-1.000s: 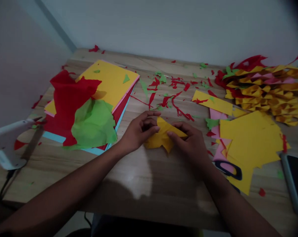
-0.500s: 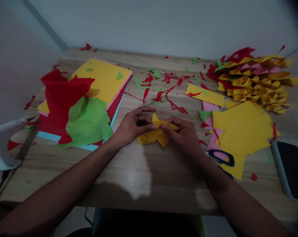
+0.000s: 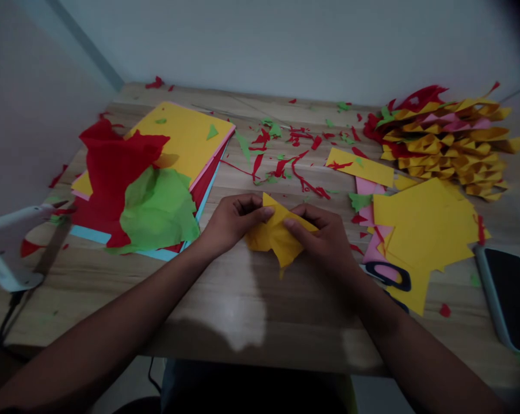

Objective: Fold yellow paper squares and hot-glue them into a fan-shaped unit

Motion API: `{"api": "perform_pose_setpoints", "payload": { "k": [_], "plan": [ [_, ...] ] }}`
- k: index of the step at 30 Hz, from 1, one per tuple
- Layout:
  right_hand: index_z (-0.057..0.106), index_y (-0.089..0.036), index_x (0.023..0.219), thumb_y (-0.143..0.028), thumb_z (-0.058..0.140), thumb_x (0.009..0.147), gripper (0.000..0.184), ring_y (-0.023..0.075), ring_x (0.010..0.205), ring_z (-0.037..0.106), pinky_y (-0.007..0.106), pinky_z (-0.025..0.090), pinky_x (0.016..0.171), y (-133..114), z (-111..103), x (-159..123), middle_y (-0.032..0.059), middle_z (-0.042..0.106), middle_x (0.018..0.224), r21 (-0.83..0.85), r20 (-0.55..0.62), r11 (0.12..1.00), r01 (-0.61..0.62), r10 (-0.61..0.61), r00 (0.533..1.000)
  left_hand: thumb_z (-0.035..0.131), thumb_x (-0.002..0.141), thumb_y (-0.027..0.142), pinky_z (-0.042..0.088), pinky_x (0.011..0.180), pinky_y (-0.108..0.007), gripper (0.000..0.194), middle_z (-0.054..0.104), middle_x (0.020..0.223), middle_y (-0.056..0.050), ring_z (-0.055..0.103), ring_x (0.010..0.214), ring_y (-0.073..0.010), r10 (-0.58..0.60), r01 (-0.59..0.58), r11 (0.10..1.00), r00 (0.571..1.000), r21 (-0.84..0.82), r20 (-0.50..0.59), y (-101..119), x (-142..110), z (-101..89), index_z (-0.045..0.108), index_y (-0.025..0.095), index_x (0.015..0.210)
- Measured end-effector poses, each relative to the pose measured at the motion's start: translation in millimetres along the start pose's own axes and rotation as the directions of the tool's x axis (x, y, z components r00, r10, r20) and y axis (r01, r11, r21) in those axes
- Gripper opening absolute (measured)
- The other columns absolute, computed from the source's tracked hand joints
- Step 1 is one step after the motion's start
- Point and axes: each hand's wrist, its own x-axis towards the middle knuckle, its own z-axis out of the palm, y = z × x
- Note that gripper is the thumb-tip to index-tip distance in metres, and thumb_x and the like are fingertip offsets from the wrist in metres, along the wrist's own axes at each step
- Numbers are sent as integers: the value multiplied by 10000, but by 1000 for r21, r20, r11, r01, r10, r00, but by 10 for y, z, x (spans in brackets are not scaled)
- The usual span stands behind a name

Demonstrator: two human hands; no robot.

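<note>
A folded piece of yellow paper (image 3: 277, 233) with pointed corners is held between my two hands just above the table, in the middle of the head view. My left hand (image 3: 232, 221) pinches its left side between thumb and fingers. On the opposite side my right hand (image 3: 322, 230) grips it, thumb on top and fingers behind. One corner points up between the hands and another points down toward me. The fingertips behind the paper are hidden.
To the left lie stacked coloured sheets (image 3: 191, 144), red crepe paper (image 3: 117, 167), green crepe paper (image 3: 160, 207) and a white glue gun (image 3: 14, 241). Rightward are yellow squares (image 3: 424, 224), scissors (image 3: 389, 275), a phone (image 3: 510, 299) and a folded-paper cluster (image 3: 450, 138). Red scraps (image 3: 281, 167) litter the back.
The yellow paper has tilted up, showing more of its face, with its lower point lifted off the table. My left fingers have closed in on its edge. The view shifted slightly.
</note>
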Motion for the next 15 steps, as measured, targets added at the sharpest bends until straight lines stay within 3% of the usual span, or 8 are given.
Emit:
{"api": "perform_pose_setpoints", "payload": {
  "k": [6,10,12,15],
  "plan": [
    [652,-219,771,-323,694,843,133,133,701,628,254,467,611,-53,0,-25,-14,685,773,-2,21,995,98,-98,995,817,750,378,435,578,-196,276,651,727,16,569,624,-80,-60,64,997,994,-49,86,1,-26,-20,663,149,756],
    [640,-230,798,-309,702,834,107,149,732,668,276,527,669,-23,28,-35,-11,706,793,-58,-11,990,131,-132,991,861,689,317,400,542,-175,394,633,629,62,525,542,-64,-40,43,997,997,-58,60,28,-41,22,592,183,942],
    [650,-245,882,-299,713,826,100,164,789,696,296,560,723,5,36,-37,-4,728,860,-81,-45,984,156,-160,986,877,659,294,370,521,-162,469,599,569,93,488,497,-54,-23,25,998,999,-63,34,28,-39,41,528,205,959],
    [677,-282,1051,-286,735,817,241,186,911,722,321,581,793,29,18,-27,8,753,1008,-125,-43,970,207,-213,976,871,660,298,394,549,-168,401,618,619,68,531,548,-59,12,-9,999,999,-48,48,2,-25,47,533,188,848]
  ]
}}
